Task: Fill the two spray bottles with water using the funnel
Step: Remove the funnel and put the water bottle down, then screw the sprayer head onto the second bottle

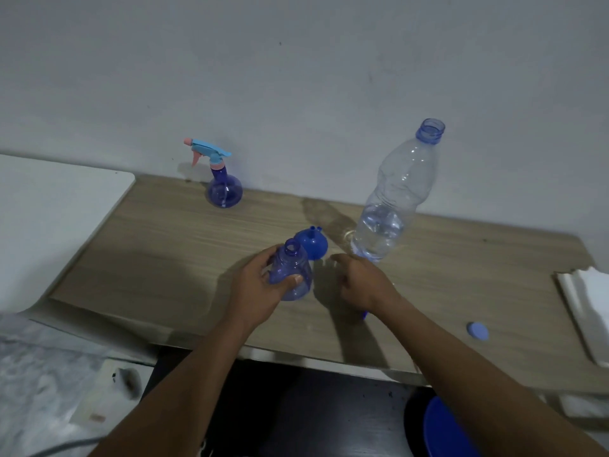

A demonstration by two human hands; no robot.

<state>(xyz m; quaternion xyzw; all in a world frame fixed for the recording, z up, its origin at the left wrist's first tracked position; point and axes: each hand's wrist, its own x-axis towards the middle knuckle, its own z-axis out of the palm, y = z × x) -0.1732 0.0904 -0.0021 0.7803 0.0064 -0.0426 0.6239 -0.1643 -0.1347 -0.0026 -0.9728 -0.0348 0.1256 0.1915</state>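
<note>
Since the left hand (255,285) already has its fingers wrapped around the open spray bottle (291,275), I'd say we're at the setup for a fill: neck uncapped, no funnel in it yet. I'll use that bottle as the landmark for everything else.

The blue funnel (311,245) sits just behind it, touching or nearly so, upside down with its spout pointing up. The right hand (357,283) is just to the bottle's right, fingers loosely spread and holding nothing as far as I can see. There's a bit of blue under the wrist but I can't tell what it is. The big water bottle (392,206) stands behind and to the right of the spray bottle, cap off, about a third full. Its blue cap (478,331) lies well off to the right, nearer the table's front edge. The second spray bottle (224,183), trigger head still on, is well behind and to the left, by the wall.

Next move, I reckon: the free hand grabs the funnel, flips it and seats the spout in the neck while the left keeps the bottle steady. That neck is narrow, so the spout has to go in straight before any pouring.
</note>
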